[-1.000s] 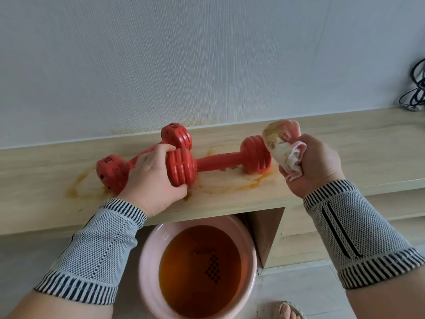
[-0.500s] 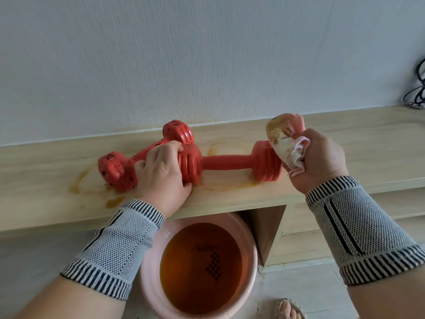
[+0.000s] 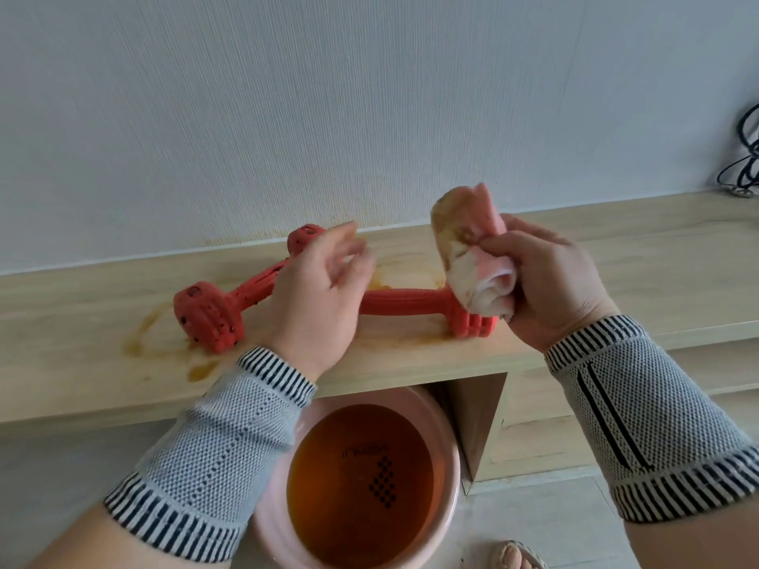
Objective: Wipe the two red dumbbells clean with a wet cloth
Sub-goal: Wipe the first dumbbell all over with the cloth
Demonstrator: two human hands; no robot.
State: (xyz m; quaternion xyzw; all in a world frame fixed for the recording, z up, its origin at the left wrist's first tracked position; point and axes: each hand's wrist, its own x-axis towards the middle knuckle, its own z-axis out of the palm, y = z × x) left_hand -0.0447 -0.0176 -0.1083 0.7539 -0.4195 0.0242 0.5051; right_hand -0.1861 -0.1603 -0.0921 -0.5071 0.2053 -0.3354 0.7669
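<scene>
Two red dumbbells lie on a light wooden shelf [image 3: 616, 248]. The rear dumbbell [image 3: 213, 318] points diagonally toward the wall, with dark specks on its near head. The front dumbbell [image 3: 406, 303] lies crosswise; its left head is hidden behind my left hand [image 3: 316, 297]. That hand hovers above it, fingers loose and blurred, holding nothing. My right hand [image 3: 546, 285] grips a bunched, brown-stained white and pink cloth [image 3: 468, 256] just above the front dumbbell's right head.
Brown smears and a small puddle [image 3: 201, 369] mark the shelf around the dumbbells. A pink basin [image 3: 449, 441] of brown water stands on the floor below the shelf edge. Black cables [image 3: 743, 158] hang at the far right. A toe in a sandal [image 3: 509, 556] shows at the bottom.
My left hand has let go of the front dumbbell's left head and lifted off it. The right hand with the cloth has stayed near the right head.
</scene>
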